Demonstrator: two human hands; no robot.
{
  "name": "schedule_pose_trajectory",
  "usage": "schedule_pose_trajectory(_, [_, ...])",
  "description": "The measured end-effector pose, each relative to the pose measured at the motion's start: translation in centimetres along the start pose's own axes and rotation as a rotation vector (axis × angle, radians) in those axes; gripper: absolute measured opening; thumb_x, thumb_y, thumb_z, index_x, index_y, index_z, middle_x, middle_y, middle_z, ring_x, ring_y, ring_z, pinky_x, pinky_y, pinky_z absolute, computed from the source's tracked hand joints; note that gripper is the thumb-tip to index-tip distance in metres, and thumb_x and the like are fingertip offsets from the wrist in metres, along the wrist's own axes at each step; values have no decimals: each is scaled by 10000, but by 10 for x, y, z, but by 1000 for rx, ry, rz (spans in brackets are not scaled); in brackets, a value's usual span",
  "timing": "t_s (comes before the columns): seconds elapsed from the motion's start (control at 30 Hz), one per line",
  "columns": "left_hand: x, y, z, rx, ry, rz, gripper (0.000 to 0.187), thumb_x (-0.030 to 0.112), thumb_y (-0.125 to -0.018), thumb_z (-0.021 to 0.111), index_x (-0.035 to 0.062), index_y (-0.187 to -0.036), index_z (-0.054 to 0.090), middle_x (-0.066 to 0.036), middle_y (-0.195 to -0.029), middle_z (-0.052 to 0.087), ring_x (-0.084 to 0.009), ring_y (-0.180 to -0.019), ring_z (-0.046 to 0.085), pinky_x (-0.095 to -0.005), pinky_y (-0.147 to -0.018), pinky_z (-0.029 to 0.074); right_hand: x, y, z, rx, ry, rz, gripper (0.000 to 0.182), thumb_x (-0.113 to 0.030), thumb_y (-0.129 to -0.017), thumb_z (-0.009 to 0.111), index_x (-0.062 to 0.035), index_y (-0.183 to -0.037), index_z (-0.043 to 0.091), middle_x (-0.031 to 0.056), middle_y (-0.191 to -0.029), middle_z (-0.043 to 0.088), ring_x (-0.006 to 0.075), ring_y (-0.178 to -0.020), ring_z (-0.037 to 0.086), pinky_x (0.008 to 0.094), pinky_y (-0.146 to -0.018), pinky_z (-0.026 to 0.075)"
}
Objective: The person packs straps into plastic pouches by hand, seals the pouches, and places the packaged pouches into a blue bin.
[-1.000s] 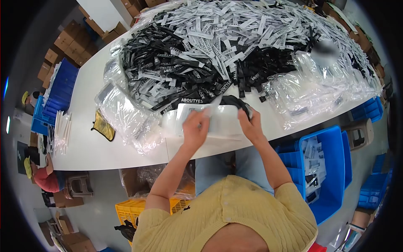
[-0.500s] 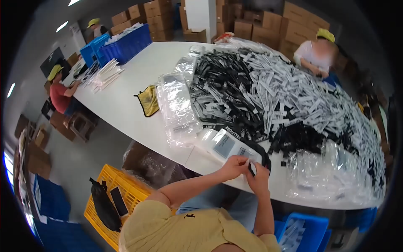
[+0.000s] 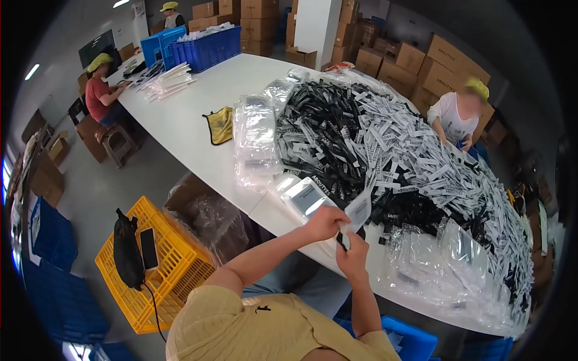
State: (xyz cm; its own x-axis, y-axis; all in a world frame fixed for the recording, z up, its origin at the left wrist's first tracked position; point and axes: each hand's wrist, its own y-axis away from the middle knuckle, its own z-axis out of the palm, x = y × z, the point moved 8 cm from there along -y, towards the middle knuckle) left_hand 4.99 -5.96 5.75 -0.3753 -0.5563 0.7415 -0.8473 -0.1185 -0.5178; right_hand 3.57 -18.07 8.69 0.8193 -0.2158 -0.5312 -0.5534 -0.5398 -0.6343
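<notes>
Both my hands are close together over the table's front edge, fingers pinched. Between them is a whitish, see-through plastic sleeve (image 3: 359, 209), its wide end standing up and away from me. My left hand (image 3: 326, 222) grips its near end from the left. My right hand (image 3: 353, 257) pinches it from below, and a small dark piece shows between the hands; what it is I cannot make out. Just beyond my left hand lies a stack of clear packets (image 3: 306, 197) with a grey printed panel. Behind the sleeve spreads a heap of black and white printed strips (image 3: 325, 141).
Clear plastic bags (image 3: 433, 256) lie at the right front, with more bags (image 3: 254, 135) left of the heap. A yellow cloth (image 3: 220, 125) rests on the white table (image 3: 180, 114). A yellow crate (image 3: 180, 271) holds a phone and black pouch. Co-workers (image 3: 454, 114) sit around.
My view has shifted, moving the hands slightly left in the picture. The whitish sleeve now stands up from my fingers, where a dark loop showed before. The right-hand co-worker's hands have moved apart.
</notes>
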Motion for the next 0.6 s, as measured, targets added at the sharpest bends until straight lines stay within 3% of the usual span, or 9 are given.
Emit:
schedule_pose_trajectory(0.07, [3,0,-6,51,-36,56,270,-59,-657,593,47,-884,693,-142,-746,648,-273,-678,637,-337,-634,510,11,-2,2,-29,-89,101,150,-73,-729,654,25,-818,584,202,-692,576,378,-624,582,408,-544,439])
schedule_pose_trajectory(0.17, [13,10,-14,-117,-128,-218,358,-38,-656,585,76,-983,677,-141,-712,625,-265,-634,622,-365,-591,486,2,1,3,-28,-109,98,164,-89,-712,674,21,-796,586,196,-703,580,378,-637,584,406,-553,445])
schedule_pose_trajectory(0.2, [18,19,-7,-188,-165,-114,426,-24,-661,562,94,-1060,653,-140,-693,604,-276,-606,602,-387,-563,461,-2,2,2,-22,-99,65,165,-87,-710,666,21,-806,586,198,-715,577,385,-655,583,407,-566,450])
schedule_pose_trajectory(0.3, [33,25,-27,88,-316,56,442,-32,-657,548,90,-1069,650,-136,-693,604,-296,-616,595,-384,-561,468,17,19,0,41,157,-27,224,-108,-703,683,13,-856,572,189,-769,596,388,-682,585,408,-589,461])
schedule_pose_trajectory(0.37, [44,20,-24,9,-385,78,475,-16,-657,557,100,-1113,621,-136,-735,612,-314,-648,601,-408,-578,478,46,22,-1,-19,6,281,228,-126,-733,678,5,-881,565,180,-814,610,384,-687,588,414,-589,468])
schedule_pose_trajectory(0.43, [54,17,-17,-63,-441,91,513,0,-657,566,111,-1157,591,-136,-776,621,-333,-681,607,-432,-596,488,39,26,-9,21,46,346,221,-147,-760,663,7,-887,566,187,-816,612,393,-716,591,422,-614,468])
schedule_pose_trajectory(0.47, [49,13,-16,-47,-473,97,588,-28,-646,559,130,-1212,572,-108,-814,643,-303,-660,605,-387,-569,489,34,24,-11,46,63,373,220,-157,-774,655,8,-890,566,190,-817,613,398,-730,593,426,-626,468])
schedule_pose_trajectory(0.57, [41,7,-8,82,-336,200,615,-30,-639,563,137,-1230,562,-100,-769,615,-299,-635,594,-383,-554,481,4,25,-13,92,81,210,249,-198,-813,632,19,-921,575,217,-831,612,412,-788,591,434,-676,458])
schedule_pose_trajectory(0.6, [52,6,-9,51,-212,163,642,-37,-633,554,144,-1248,550,-90,-697,561,-294,-605,572,-387,-546,473,9,26,-7,45,72,260,281,-222,-851,582,32,-970,573,240,-861,607,412,-833,587,433,-709,451])
